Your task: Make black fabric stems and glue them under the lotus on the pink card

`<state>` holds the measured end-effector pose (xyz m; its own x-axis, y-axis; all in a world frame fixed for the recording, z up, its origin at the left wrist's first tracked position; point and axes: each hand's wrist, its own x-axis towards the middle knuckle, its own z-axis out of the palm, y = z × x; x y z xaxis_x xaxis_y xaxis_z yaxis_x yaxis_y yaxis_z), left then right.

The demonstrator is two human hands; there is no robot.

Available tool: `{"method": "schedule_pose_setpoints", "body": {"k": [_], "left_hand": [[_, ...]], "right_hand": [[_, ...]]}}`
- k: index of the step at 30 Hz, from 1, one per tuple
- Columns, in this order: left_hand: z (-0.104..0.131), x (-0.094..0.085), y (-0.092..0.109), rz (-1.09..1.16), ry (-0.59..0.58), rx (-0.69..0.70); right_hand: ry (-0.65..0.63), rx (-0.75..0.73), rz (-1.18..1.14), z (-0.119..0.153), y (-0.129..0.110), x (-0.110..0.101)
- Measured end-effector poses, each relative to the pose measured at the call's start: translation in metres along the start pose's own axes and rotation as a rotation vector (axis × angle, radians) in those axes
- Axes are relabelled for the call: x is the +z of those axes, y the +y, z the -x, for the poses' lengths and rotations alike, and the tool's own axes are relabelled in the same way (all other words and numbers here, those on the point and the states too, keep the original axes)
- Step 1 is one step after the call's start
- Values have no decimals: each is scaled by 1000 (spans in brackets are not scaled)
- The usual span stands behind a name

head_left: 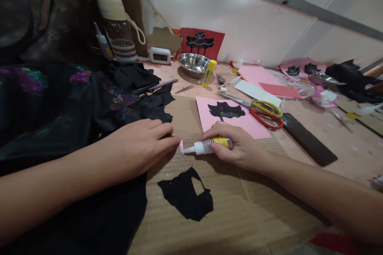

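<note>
My right hand (231,145) is wrapped round a small glue bottle (206,146) with a yellow label, held nearly level, its white nozzle pointing left. The nozzle tip meets a small pink strip (181,146) on the cardboard (227,207). My left hand (149,143) is closed, its fingertips at the strip's left side, seemingly holding it down. Below them lies a black fabric scrap (185,199) with a hole cut in it. Behind my right hand is a pink card (203,113) bearing a black cutout (226,110).
Scissors (266,113) with red and yellow handles overlap the card's right side, beside a dark flat bar (309,139). Behind stand a yellow glue stick (209,73), metal bowl (193,63), white clock (160,55) and glass bottle (119,34). Black sequined fabric (60,107) covers the left.
</note>
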<state>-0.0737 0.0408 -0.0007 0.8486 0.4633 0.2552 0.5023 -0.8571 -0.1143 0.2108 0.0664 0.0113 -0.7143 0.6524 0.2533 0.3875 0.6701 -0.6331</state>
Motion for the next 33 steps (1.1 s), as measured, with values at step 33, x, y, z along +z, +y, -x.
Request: {"method": "schedule_pose_setpoints", "body": {"k": [33], "left_hand": [[0,5,5,67,-59,-95]], "right_hand": [[33,340,-870,-1,7,0]]}}
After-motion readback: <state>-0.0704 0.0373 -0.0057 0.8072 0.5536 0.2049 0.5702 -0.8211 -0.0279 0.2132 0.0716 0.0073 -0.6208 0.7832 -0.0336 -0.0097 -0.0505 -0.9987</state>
